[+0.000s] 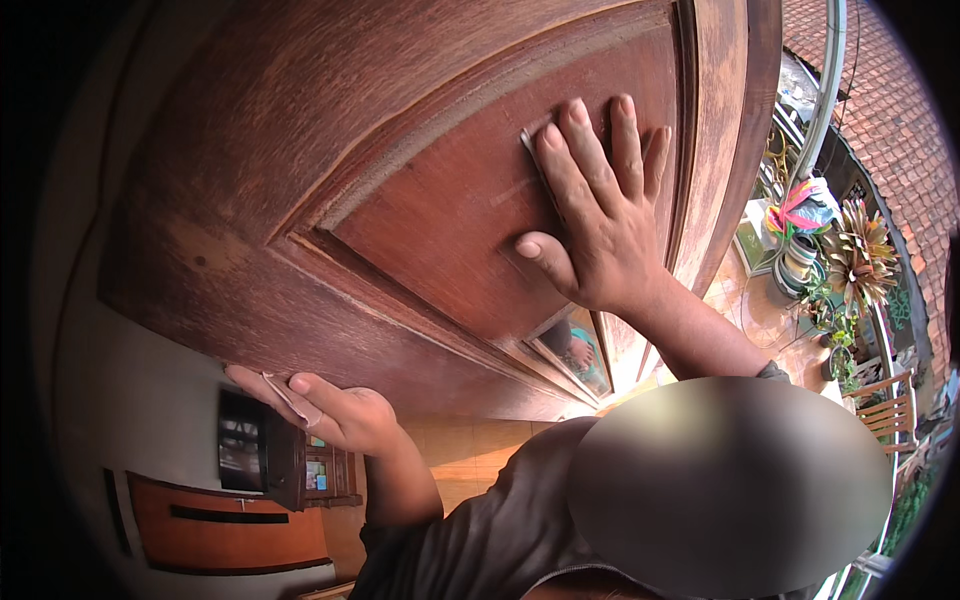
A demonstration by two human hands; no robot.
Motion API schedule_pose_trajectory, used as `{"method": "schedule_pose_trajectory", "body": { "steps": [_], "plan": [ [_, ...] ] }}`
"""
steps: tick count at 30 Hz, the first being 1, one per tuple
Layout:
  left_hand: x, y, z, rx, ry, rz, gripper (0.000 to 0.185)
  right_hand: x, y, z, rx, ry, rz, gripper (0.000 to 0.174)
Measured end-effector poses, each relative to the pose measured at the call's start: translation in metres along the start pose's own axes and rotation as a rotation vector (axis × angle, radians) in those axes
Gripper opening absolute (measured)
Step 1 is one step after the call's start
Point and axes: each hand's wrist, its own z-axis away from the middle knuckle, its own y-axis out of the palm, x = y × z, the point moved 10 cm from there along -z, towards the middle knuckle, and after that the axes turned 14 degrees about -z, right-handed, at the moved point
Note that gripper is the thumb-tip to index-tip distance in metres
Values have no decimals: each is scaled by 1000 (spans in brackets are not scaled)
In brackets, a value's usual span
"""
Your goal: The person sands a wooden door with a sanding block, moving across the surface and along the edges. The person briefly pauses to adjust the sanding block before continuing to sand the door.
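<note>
A brown wooden panel door [420, 300] fills the upper view, its finish worn to pale wood in places. My right hand [607, 202] lies flat on the reddish inset panel [450, 217], fingers spread. Beside its index finger shows the pale edge of a thin sheet, apparently sandpaper [527, 141], mostly hidden beneath the hand. At the door's lower edge, my left hand [337, 412] pinches a folded piece of sandpaper [289, 397] between thumb and fingers. Dusty residue lines the panel's moulding [480, 105].
Below the panel, a glass pane [559, 337] shows a foot in a turquoise sandal. Indoors are a television [241, 439] and a wooden cabinet [330, 476]. Outside are potted plants [840, 352], plastic bags [806, 206], a wooden chair [889, 409] and a tiled roof [907, 97].
</note>
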Motion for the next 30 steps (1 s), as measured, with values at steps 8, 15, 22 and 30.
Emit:
{"method": "schedule_pose_trajectory", "body": {
  "steps": [8,15,22,30],
  "plan": [
    [-12,-26,-92,-50,234,-53,53,20,-8,7,-78,-121,-149,75],
    [-57,7,-171,89,411,-301,39,13,-10,-15,-75,-49,-60,77],
    [-102,32,-177,130,589,-190,36,40,-9,5,-138,-148,-149,79],
    [-107,26,-172,56,601,-139,38,36,-7,-6,-119,-79,-120,78]
  ]
}}
